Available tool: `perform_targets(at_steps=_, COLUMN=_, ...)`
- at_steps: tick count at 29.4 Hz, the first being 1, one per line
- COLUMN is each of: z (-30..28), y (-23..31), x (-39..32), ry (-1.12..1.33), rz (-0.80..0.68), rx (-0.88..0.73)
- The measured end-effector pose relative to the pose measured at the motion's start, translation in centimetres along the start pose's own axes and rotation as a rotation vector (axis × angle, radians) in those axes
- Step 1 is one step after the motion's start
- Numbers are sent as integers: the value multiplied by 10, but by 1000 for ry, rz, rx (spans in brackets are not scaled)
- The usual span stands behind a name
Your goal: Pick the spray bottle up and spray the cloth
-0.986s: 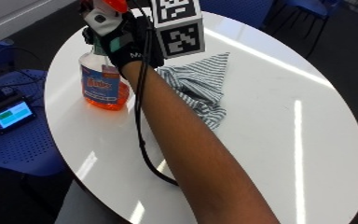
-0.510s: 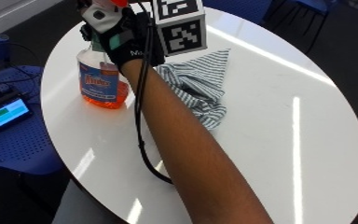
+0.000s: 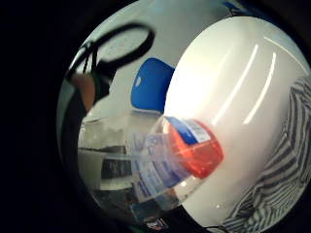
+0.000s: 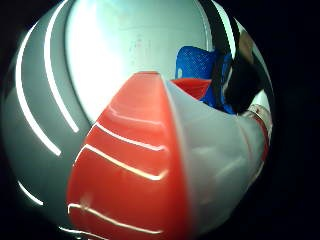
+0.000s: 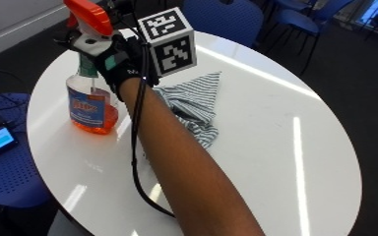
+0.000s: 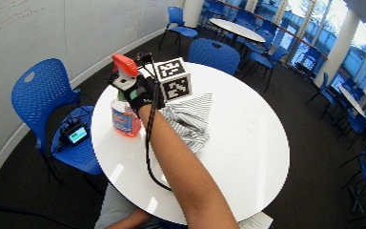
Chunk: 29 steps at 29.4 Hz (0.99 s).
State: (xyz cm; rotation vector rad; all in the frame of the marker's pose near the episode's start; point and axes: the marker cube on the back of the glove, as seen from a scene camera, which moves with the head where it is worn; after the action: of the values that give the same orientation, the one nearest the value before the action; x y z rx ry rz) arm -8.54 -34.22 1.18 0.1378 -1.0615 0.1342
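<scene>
We wrapped our gloved right hand [image 5: 120,64] around the spray bottle [image 5: 90,93] neck, bottle just above the white table [image 5: 274,128] beside the striped cloth [image 5: 192,105]. Its rigid, smooth plastic looked slippery; half-full liquid weighted the base.

A black glove with a teal patch covers the right hand [image 5: 120,64]; the forearm is bare, unsleeved.

Round white table [image 5: 267,147]. Spray bottle [image 5: 90,105] with orange liquid, upright near the left edge. Striped cloth [image 5: 192,105], crumpled, just beside the bottle, toward the middle. Sheet of paper [image 6: 256,222] at the near edge.
</scene>
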Motion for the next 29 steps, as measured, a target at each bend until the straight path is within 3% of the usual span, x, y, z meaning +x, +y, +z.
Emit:
perform_targets(at_steps=16, z=-40, y=42, x=-12, ry=428, rz=-111, rx=-19)
perform_targets(at_steps=29, z=-44, y=131, x=-7, ry=693, rz=-230, rx=-245)
